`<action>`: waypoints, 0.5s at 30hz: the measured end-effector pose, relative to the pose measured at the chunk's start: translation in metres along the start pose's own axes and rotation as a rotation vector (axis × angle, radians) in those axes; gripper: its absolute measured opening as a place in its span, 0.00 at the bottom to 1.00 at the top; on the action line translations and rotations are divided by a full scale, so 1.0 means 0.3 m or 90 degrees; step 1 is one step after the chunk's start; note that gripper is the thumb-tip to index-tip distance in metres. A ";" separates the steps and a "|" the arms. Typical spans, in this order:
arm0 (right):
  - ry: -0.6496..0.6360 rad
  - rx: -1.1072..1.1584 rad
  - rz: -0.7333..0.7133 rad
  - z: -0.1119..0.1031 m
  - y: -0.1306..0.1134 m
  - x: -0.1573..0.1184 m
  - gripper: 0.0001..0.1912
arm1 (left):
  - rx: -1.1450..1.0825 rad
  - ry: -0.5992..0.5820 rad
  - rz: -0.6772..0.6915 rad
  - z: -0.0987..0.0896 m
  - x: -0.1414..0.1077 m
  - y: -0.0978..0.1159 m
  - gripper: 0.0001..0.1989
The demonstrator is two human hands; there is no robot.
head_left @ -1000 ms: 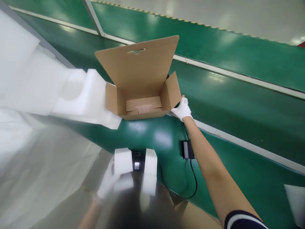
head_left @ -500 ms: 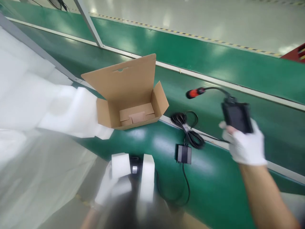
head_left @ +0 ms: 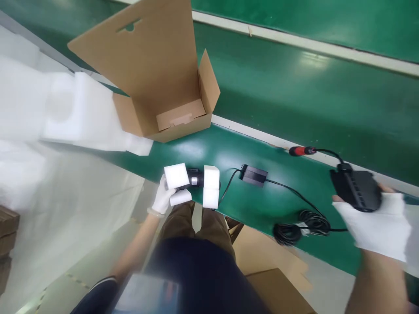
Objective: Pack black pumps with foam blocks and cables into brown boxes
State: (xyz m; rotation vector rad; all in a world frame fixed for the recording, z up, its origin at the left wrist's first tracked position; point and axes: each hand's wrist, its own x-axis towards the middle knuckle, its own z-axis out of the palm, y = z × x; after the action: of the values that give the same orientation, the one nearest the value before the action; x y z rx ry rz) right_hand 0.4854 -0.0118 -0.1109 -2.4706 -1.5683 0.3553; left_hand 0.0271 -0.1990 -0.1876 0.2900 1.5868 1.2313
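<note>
My left hand [head_left: 163, 196], in a white glove, has its fingers closed on a white foam end piece [head_left: 176, 176]. That foam is fitted around one end of a black cylindrical device [head_left: 195, 178] with a small white label. A second foam piece [head_left: 211, 186] covers its other end. My gloved right hand [head_left: 381, 222] grips a flat black handheld unit [head_left: 358, 192], ribbed back upward, above the bench. From its top runs a short cable to a red and black plug [head_left: 303, 151]. A black power adapter box [head_left: 254, 175] and a tied black cable coil [head_left: 304, 227] lie between my hands.
An open cardboard box [head_left: 188, 127] stands on the green bench [head_left: 262, 83], its lid raised. White foam packing [head_left: 94, 117] is piled at the left. Cardboard [head_left: 278, 283] sits below the bench's front edge. A pale rail [head_left: 235, 126] crosses the bench.
The handheld unit has turned from its screen side to its ribbed back. The cable coil has shifted right and nearer the bench's front edge, and the adapter has turned. My view has tilted downward.
</note>
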 end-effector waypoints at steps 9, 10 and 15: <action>-0.023 -0.012 -0.335 0.289 -0.189 -0.234 0.40 | 0.005 -0.030 -0.010 -0.006 0.021 -0.027 0.38; -0.142 0.061 -0.411 0.328 -0.237 -0.286 0.36 | -0.004 -0.031 -0.008 -0.007 0.020 -0.030 0.38; -0.660 0.188 -0.478 0.493 -0.397 -0.426 0.37 | -0.013 -0.049 0.009 -0.019 0.013 -0.031 0.39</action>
State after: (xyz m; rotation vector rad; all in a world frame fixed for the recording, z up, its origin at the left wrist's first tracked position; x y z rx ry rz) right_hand 0.2857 -0.0726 -0.2049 -1.2905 -2.3594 1.7085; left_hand 0.0243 -0.2036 -0.1979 0.3321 1.5083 1.2315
